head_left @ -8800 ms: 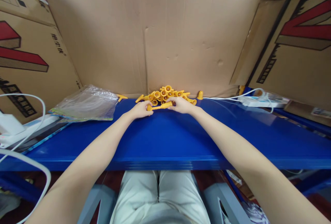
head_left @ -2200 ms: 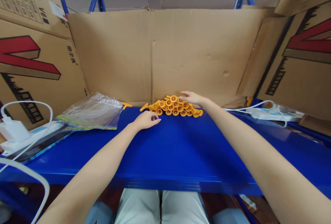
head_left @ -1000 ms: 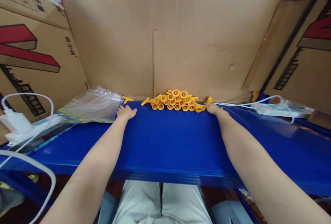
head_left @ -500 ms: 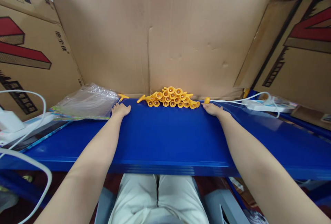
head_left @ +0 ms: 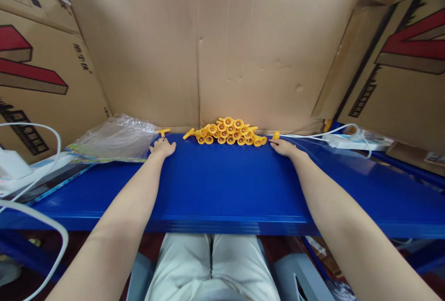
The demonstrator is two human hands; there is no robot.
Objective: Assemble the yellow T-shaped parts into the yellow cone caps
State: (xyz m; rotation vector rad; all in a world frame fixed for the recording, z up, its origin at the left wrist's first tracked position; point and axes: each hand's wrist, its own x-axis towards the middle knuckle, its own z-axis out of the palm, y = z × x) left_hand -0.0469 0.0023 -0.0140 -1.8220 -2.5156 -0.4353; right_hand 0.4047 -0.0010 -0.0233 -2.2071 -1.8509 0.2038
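A heap of yellow plastic pieces (head_left: 231, 129), each with a round cup-shaped mouth, lies stacked on the blue shelf against the cardboard. Several mouths face me. Left of the heap, my left hand (head_left: 162, 147) is closed at the fingertips around a yellow T-ended piece (head_left: 163, 131), its crossbar showing above the fingers and the thumb out to the side. My right hand (head_left: 284, 147), just right of the heap, has its fingers closed about another yellow piece (head_left: 276, 134). Only that piece's rounded upper end shows; the rest is hidden by the hand.
Clear plastic bags (head_left: 116, 139) lie left of my left hand. White power strips (head_left: 358, 141) with cables stand at both sides. A tall cardboard sheet (head_left: 271, 50) closes off the back, with large cartons (head_left: 38, 78) at either side. The blue shelf (head_left: 222, 189) ends just above my lap.
The yellow T-ended piece at my left hand has turned from tilted to nearly level. My right hand and the heap stay in place, apart from a slight shift of the view.
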